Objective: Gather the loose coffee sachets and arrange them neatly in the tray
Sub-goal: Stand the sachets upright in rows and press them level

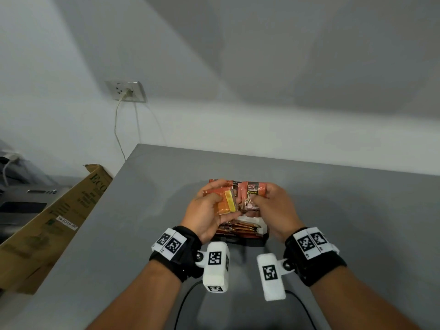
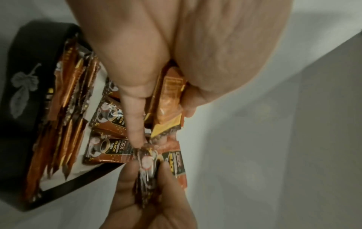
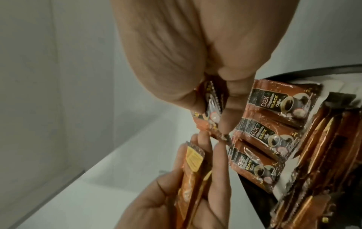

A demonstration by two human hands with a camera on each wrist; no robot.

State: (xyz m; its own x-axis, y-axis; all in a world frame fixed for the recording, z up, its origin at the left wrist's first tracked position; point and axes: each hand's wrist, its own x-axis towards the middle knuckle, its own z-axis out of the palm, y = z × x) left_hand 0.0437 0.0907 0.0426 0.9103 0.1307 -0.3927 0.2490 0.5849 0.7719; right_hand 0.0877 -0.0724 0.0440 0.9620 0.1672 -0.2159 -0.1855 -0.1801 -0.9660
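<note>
Nearest the camera, both forearms wear black wrist straps [image 1: 188, 253] with white blocks bearing square black-and-white markers, and dark cables trail off over the grey bench [image 1: 357, 210]. Just beyond the wrists sits the tray [image 2: 29, 65], dark-walled with a pale leaf drawing on its side and a white lining inside. In it, one group of coffee sachets [image 2: 66, 111] stands packed on edge along one side, and three more marked "D2X Black" [image 3: 274, 108] lie flat, face up, side by side next to them. Above the tray's far edge the two hands meet. The left hand [image 1: 204, 215] has its fingers curled round a small stack of orange sachets [image 1: 225, 204] with a yellow end, the thumb pressed on top and the forefinger stretched out toward the other hand. The right hand [image 1: 273, 208] pinches a brown-and-orange sachet [image 1: 253, 190] between thumb and fingers, holding it end to end with the left hand's stack; the fingertips of both hands nearly touch there. Farther off to the left, a brown cardboard box [image 1: 59, 220] with green print leans against the bench's edge, with grey equipment beside it. Behind the bench rises a white wall with a socket plate [image 1: 126, 91] and a pale cord hanging down from it.
</note>
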